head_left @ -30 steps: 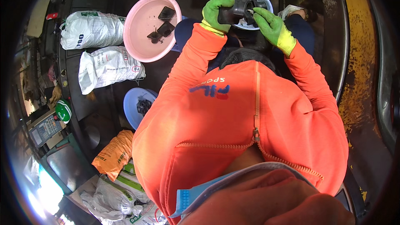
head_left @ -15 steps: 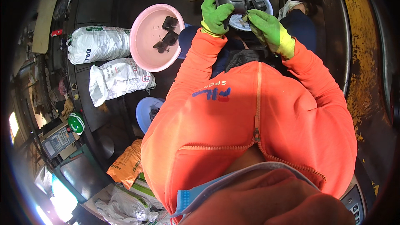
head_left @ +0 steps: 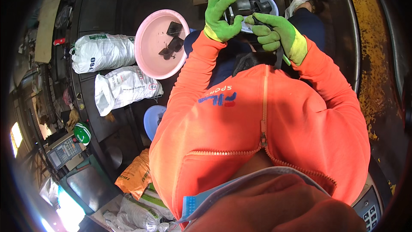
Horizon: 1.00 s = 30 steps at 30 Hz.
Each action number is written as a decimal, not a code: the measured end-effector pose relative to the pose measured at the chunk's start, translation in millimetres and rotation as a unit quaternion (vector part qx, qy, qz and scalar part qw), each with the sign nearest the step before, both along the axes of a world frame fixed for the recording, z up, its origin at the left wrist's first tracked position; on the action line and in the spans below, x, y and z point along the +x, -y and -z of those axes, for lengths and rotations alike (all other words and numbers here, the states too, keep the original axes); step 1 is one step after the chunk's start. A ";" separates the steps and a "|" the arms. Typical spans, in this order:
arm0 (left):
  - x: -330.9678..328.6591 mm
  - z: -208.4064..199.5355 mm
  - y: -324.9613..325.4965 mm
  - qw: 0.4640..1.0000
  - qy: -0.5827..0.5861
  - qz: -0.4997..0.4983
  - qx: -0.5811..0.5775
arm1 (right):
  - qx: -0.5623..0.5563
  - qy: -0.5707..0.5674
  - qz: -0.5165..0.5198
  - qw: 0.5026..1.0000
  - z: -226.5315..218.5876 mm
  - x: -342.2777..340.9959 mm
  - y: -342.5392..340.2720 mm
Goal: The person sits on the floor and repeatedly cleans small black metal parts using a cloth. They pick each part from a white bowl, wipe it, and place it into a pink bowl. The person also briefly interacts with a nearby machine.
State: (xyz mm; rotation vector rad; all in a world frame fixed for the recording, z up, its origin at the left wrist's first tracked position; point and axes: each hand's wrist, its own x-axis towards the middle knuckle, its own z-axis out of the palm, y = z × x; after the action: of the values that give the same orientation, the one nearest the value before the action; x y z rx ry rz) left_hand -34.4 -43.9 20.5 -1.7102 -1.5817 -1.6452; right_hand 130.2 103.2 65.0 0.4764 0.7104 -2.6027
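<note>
Both my hands wear green gloves with yellow-green cuffs. My left hand [head_left: 221,13] is at the basin's left side, thumb and fingers curled around a black plastic part [head_left: 230,15]; only its pale-lit edge shows. Close by on the right, my right hand [head_left: 277,36] is closed around a slim dark tool [head_left: 279,58], part of which sticks out below the palm. The tool's kind cannot be made out. Beyond the hands, a white-blue basket [head_left: 273,6] holds several black plastic parts [head_left: 253,3].
A pink basin [head_left: 143,45] with several black pieces [head_left: 174,43] stands to the left. White sacks [head_left: 103,52], a blue basin [head_left: 150,120] and an orange bag [head_left: 134,174] lie along that side. A yellow, rusty metal surface [head_left: 371,60] runs down the right.
The black part in my left hand has turned from side view to nearly edge-on. My right hand has drawn slightly down, its fingers curling more, and the dark tool now shows.
</note>
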 end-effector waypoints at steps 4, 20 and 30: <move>1.1 2.7 -2.1 0.999 0.000 -0.030 0.019 | 0.017 0.011 0.065 0.998 10.1 -10.7 -3.9; 45.1 6.2 -5.3 0.630 0.714 0.304 0.032 | 0.722 -0.313 0.052 0.615 14.6 -39.0 -28.5; 34.5 -6.2 -2.0 0.603 0.747 0.279 0.001 | 0.814 -0.407 0.054 0.411 31.5 -27.3 -45.9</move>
State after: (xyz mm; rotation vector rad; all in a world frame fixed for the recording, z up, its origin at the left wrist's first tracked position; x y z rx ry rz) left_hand 0.1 -41.9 26.6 -0.3992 -1.2926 -3.9197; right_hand 103.0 149.1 33.6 -0.4853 3.4065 -0.9333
